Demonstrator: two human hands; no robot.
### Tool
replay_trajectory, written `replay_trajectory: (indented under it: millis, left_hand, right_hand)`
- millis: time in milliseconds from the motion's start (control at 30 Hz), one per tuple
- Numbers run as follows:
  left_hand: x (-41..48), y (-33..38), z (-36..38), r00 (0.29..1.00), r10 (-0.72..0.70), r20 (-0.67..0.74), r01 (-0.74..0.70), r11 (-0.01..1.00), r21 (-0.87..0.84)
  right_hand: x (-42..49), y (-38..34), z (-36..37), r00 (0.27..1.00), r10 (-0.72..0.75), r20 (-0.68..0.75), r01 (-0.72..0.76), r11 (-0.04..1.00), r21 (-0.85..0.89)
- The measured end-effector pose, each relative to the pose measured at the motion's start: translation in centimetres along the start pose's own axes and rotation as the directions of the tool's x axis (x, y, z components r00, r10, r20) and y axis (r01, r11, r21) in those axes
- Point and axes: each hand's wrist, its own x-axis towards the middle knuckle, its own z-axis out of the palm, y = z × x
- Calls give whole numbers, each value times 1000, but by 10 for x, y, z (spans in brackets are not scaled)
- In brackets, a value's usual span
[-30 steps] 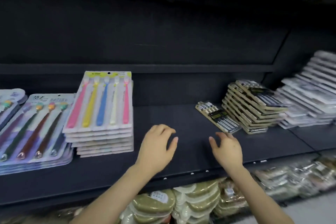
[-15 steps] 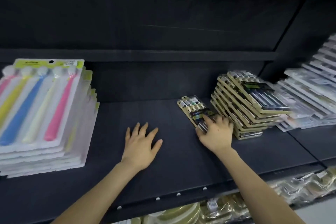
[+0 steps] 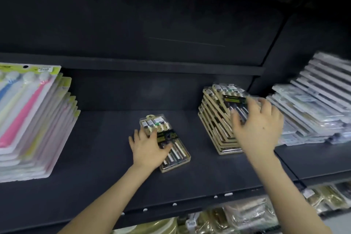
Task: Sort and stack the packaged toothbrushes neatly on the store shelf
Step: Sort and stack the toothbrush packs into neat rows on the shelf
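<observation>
A single gold-and-black toothbrush pack (image 3: 173, 150) lies flat on the middle of the dark shelf (image 3: 106, 157). My left hand (image 3: 149, 149) rests on its left half, fingers laid over it and thumb on the black band. To the right stands a skewed stack of the same gold packs (image 3: 214, 125). My right hand (image 3: 259, 127) is blurred and lies on the top pack with fingers spread. At the far left sits a tall stack of large pastel toothbrush packs (image 3: 36, 119).
White flat packs (image 3: 311, 112) are piled on the neighbouring shelf at the right, close to the gold stack. The shelf's front edge (image 3: 174, 205) runs below my arms, with bagged goods (image 3: 243, 216) on the level beneath. Bare shelf lies between the pastel stack and the single pack.
The single gold pack has slid left and turned straighter. My left hand moved from the bare shelf onto it. My right hand left that pack and went to the top of the gold stack.
</observation>
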Motion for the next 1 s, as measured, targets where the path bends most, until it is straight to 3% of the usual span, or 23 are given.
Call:
replay_trajectory:
  millis: [33,100,167,200,267,367,433,500,633,767,1000]
  left_hand:
    - [0,8,-2,997,31,-70,-32,999,-15]
    - [2,30,-7,976,127,-175,-162,966,-200]
    - [8,59,-14,964,188,-189,-254,864,-434]
    - [13,74,-19,966,208,-153,-258,818,-514]
    - [23,105,-27,975,221,-38,-194,745,-638]
    - [34,143,-34,951,209,229,68,581,-811]
    - [39,161,-32,904,197,379,250,474,-844]
    - [41,170,-28,881,168,443,347,408,-844]
    - [37,169,-32,852,189,489,438,256,-862]
    - [28,164,-31,876,173,451,411,221,-884]
    - [6,153,-38,900,149,409,409,32,-912]
  right_hand:
    - [11,12,2,987,80,139,-79,997,-14]
    - [29,32,6,871,204,446,-264,961,76]
    - [44,42,9,714,254,652,-512,825,240]
    - [50,45,11,669,257,698,-586,759,282]
    - [58,49,16,645,222,731,-618,714,329]
    - [59,47,17,643,154,751,-615,687,386]
    - [55,44,14,655,115,747,-606,671,428]
    - [48,42,11,670,70,739,-580,671,462]
    - [42,42,7,678,65,732,-596,631,496]
    - [39,42,1,689,73,721,-592,630,503]
    - [31,40,-10,709,65,702,-572,636,518]
